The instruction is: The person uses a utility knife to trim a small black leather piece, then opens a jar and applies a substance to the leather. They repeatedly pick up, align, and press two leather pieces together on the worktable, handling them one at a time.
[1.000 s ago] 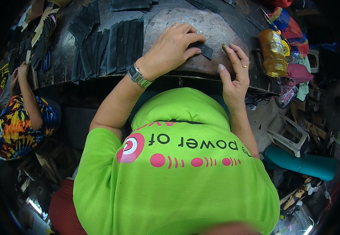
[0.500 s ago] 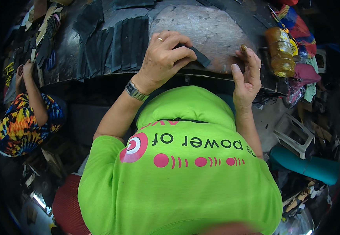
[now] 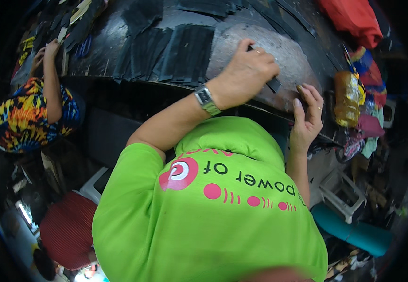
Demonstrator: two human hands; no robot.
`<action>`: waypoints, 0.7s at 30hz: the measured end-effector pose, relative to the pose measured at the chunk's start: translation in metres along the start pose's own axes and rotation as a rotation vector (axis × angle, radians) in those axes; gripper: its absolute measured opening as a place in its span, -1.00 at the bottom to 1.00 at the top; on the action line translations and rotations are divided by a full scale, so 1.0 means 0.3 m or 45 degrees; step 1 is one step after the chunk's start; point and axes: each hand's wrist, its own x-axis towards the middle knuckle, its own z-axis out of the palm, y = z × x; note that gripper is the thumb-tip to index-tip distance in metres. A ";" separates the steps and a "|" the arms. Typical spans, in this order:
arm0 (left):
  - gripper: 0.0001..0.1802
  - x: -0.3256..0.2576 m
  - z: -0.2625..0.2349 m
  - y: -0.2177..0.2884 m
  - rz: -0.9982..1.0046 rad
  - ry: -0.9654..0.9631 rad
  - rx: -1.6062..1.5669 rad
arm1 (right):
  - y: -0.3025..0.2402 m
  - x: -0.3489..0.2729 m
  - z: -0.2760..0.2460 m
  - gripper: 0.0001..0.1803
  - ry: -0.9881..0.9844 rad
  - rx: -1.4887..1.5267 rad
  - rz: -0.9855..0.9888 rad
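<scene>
Above the worn, smooth patch of the work board (image 3: 241, 32), my left hand (image 3: 253, 70) is closed on a black strip (image 3: 274, 85). The strip's near end sticks out below my knuckles, and most of it is hidden under the hand. My right hand (image 3: 308, 113) is at the table's near edge, with thumb and fingers apart and nothing held. One of its fingertips is stained dark brown. Left of my left hand, rows of black strips (image 3: 190, 54) lie overlapping on the dark table (image 3: 103, 61).
An amber plastic jar (image 3: 346, 98) stands right of my right hand, near scissors and a red cloth bundle (image 3: 352, 21). Another person in a tie-dye shirt (image 3: 27, 115) works at the far left. A grey stool (image 3: 342, 192) and a teal roll (image 3: 352, 230) are at lower right.
My left hand has swung over the strip, its back now turned upward and its fingers further from me. The whole view has shifted. My right hand keeps nearly the same pose.
</scene>
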 end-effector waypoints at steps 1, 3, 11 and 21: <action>-0.89 0.002 0.005 0.012 -0.009 0.044 0.012 | 0.002 -0.001 0.000 -0.69 -0.015 -0.015 -0.009; -0.88 0.004 0.011 0.040 -0.050 0.030 0.060 | 0.007 -0.005 -0.004 -0.69 -0.042 -0.049 -0.018; -0.83 -0.001 -0.028 0.069 -0.122 -0.021 0.115 | 0.012 -0.003 0.006 -0.67 -0.036 -0.003 -0.009; -0.55 -0.023 -0.057 -0.029 -0.047 0.154 -0.144 | -0.021 -0.004 0.025 -0.67 -0.120 -0.217 0.003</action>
